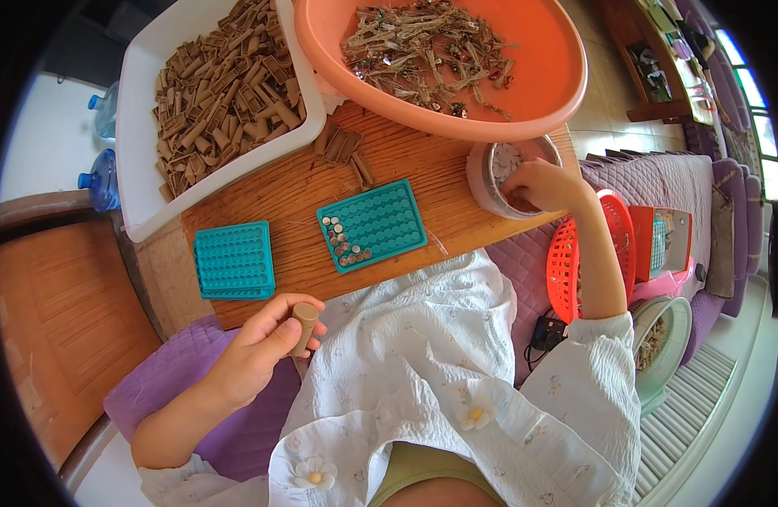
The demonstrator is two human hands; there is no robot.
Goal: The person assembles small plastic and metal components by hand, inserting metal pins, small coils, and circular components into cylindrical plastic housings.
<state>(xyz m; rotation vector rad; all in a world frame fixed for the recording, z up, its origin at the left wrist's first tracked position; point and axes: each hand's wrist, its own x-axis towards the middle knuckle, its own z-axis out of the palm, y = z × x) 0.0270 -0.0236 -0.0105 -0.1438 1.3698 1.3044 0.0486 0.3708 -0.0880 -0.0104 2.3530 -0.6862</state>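
Note:
My left hand (266, 346), at the table's near left edge, is closed around a short brown cardboard tube (303, 328) held upright, its flat round end facing up. My right hand (537, 186) reaches into a pale round tub (483, 193) with light flat pieces inside. Its fingers curl down together, and what they grip is hidden. Between the hands lies a teal tray (389, 221) with rows of round hollows; several small silver and brown discs sit toward its left side. A stack of teal trays (234, 260) lies above my left hand.
A white bin (237, 171) heaped with brown tubes stands far left. Beside it an orange basin (545, 76) holds tangled stringy, shiny bits. A few loose tubes (342, 145) lie on the wooden table (448, 169). At right are a red basket (563, 262) and a purple quilted seat.

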